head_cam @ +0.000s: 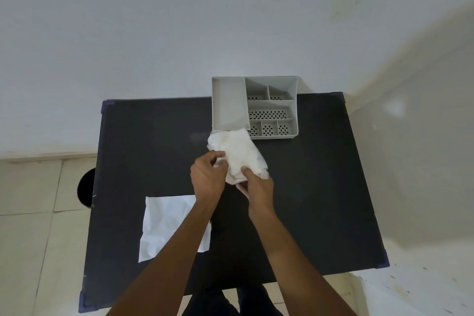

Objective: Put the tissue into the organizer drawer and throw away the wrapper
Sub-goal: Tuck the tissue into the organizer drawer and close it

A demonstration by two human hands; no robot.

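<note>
Both my hands hold a white tissue pack [239, 152] in its clear wrapper, just above the black table, in front of the grey organizer [228, 102]. My left hand [208, 177] pinches the pack's left edge. Around its lower right corner my right hand [256, 191] is closed. The organizer stands at the table's far edge, with one long compartment on the left and several smaller perforated ones on the right. The pack's top overlaps the organizer's near left corner in the view.
A flat white sheet [164, 226] lies on the near left of the black table [320, 187], partly under my left forearm. A dark round bin [86, 190] shows on the floor beside the table's left edge. White walls stand behind and to the right.
</note>
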